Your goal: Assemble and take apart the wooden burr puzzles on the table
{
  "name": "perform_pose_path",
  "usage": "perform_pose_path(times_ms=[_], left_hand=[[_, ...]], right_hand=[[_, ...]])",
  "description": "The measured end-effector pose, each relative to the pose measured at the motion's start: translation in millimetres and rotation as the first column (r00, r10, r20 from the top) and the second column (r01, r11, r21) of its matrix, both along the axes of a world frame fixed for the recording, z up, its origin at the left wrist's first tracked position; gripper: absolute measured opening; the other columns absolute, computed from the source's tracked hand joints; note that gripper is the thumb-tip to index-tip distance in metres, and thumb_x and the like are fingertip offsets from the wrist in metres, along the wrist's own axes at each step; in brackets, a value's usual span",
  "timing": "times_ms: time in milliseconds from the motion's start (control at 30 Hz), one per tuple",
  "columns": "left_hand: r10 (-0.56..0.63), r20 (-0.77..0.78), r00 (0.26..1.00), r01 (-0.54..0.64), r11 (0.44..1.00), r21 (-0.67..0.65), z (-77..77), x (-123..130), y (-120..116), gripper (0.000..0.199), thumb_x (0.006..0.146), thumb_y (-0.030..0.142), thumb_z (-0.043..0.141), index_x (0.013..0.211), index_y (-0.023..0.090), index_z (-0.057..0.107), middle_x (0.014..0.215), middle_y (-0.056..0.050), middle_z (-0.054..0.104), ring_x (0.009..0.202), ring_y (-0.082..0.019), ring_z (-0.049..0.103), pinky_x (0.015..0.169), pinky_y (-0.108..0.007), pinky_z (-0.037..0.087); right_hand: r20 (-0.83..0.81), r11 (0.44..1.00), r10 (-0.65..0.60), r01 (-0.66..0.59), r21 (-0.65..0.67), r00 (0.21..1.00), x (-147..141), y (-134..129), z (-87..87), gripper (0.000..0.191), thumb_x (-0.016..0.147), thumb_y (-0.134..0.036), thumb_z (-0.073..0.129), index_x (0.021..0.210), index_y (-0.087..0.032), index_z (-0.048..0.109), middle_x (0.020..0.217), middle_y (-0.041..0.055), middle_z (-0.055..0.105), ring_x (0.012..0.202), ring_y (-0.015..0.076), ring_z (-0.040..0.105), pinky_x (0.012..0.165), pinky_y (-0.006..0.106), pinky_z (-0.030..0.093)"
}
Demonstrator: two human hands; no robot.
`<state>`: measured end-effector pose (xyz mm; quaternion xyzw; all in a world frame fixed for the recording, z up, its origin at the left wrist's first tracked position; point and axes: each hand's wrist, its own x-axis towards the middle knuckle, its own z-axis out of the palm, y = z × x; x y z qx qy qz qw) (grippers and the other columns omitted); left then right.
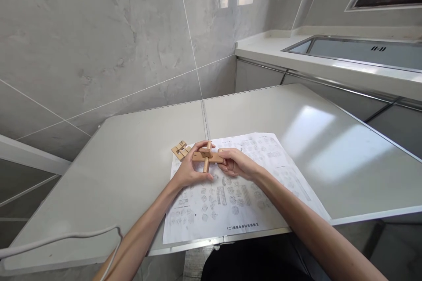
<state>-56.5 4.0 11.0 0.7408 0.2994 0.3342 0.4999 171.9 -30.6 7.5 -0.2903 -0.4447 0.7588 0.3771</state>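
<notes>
A wooden puzzle of crossed pieces [206, 154] is held above a printed sheet [237, 219]. My left hand [188, 170] is wrapped round its left side, thumb at the lower end of a round rod and fingers near the rod's top. The fingers of my right hand [234, 161] pinch the right end of the flat bar. Just left of my left hand, a second wooden puzzle of small blocks [180, 149] rests at the sheet's upper left edge, partly hidden by that hand.
The pale folding table [138, 136] has a seam down its middle. A white cable [66, 238] crosses its lower left corner, near my left forearm. Behind stand a grey tiled wall [99, 44] and a counter with a sink [356, 50].
</notes>
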Motion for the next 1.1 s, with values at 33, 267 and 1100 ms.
perform_pose_path(times_ms=[33,267,1100], left_hand=[[0.027,-0.005,1.000,-0.027,1.000,0.015,0.3,0.2,-0.4,0.103,0.062,0.070,0.096,0.147,0.030,0.054,0.151,-0.015,0.061,0.141,-0.038,0.058,0.121,-0.058,0.045],[0.129,-0.060,0.990,-0.123,0.988,0.089,3.0,2.9,-2.6,0.099,0.063,0.063,0.098,0.145,0.028,0.055,0.143,-0.014,0.067,0.138,-0.037,0.059,0.118,-0.056,0.047],[0.132,-0.106,0.986,-0.090,0.938,0.336,2.4,8.3,-13.8,0.108,0.059,0.058,0.102,0.149,0.029,0.052,0.138,-0.014,0.067,0.121,-0.034,0.066,0.100,-0.049,0.058]], right_hand=[[0.002,1.000,-0.006,0.006,0.008,1.000,0.1,0.0,0.2,0.031,0.098,-0.048,0.063,0.084,-0.020,0.060,0.063,-0.0042,0.057,0.041,0.0087,0.038,0.039,0.023,0.025],[0.161,0.989,-0.074,0.052,0.136,0.984,-3.0,0.1,-0.8,0.042,0.105,-0.055,0.058,0.081,-0.021,0.057,0.063,-0.0033,0.057,0.046,0.0086,0.046,0.042,0.022,0.032],[0.391,0.930,-0.007,-0.138,0.340,0.920,20.7,-0.3,10.1,0.057,0.112,-0.060,0.047,0.071,-0.021,0.049,0.066,-0.0030,0.052,0.056,0.0112,0.045,0.058,0.028,0.038]])
